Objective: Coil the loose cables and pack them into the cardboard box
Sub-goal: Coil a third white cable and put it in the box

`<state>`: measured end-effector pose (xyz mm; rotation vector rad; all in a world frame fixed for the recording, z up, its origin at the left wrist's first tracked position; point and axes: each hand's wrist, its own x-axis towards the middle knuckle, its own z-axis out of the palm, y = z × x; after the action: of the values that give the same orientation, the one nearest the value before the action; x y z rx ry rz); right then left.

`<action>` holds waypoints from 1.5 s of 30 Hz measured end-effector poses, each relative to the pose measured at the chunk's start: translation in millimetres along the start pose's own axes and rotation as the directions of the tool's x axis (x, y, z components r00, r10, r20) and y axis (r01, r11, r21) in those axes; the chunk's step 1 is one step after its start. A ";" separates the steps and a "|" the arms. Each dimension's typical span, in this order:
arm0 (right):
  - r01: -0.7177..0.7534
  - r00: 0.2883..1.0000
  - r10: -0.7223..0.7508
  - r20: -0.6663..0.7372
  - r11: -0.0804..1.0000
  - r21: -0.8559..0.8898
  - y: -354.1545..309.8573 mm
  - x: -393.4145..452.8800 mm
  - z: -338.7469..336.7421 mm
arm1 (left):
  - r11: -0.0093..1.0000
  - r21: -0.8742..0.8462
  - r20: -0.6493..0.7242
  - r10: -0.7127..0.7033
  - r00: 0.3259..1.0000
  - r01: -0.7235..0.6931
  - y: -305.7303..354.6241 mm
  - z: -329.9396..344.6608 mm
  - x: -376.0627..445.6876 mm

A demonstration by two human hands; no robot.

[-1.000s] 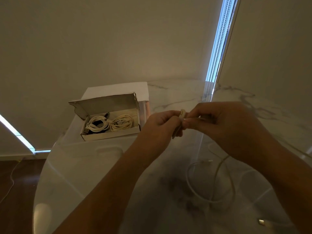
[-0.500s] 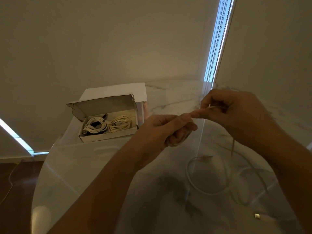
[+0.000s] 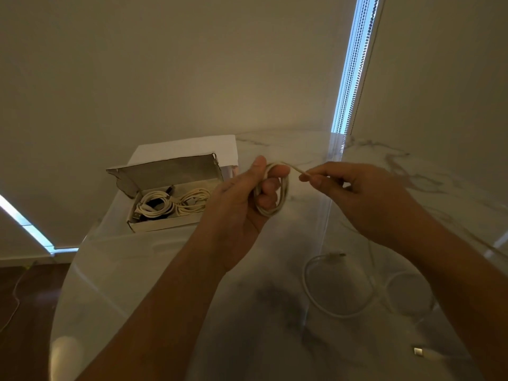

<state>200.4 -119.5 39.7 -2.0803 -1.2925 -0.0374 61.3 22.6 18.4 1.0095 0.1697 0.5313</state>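
Since the earlier frame, my left hand [image 3: 242, 204] has wound the white cable [image 3: 275, 199] into loops it grips. My right hand [image 3: 354, 193] pinches the tail; slack there could spring the coil.

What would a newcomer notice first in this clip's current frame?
Mid-frame, the left hand holds a small white coil wound round its fingers, while the right hand pinches the cable's free end beside it. Behind them to the left, the open box already holds coiled cables. Lower right, a loose cable still sprawls on the marble table.
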 end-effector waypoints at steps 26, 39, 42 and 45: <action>0.105 0.898 -0.020 0.439 0.980 -0.169 -30.7 -31.2 14.7 | 0.943 -0.080 -0.443 0.256 0.859 -0.322 1.3 -11.3 8.6; 0.315 0.947 -0.306 0.101 0.945 -0.089 -37.6 -24.1 0.2 | 0.704 0.700 -0.083 0.253 0.964 -0.124 -17.9 -5.2 -0.7; 0.289 0.956 -0.292 -0.002 0.947 -0.142 -26.7 -17.9 -3.4 | 0.676 0.731 -0.038 0.168 0.985 -0.087 -16.8 4.0 -3.8; 0.249 0.961 -0.268 -0.068 0.947 -0.204 -19.6 -12.7 -6.5 | 0.678 0.734 -0.037 0.104 0.994 -0.044 -12.8 5.1 -4.2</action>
<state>180.3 -127.6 50.5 -2.0248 -1.5472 -0.3884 64.0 11.3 10.0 1.8009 0.4378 0.5876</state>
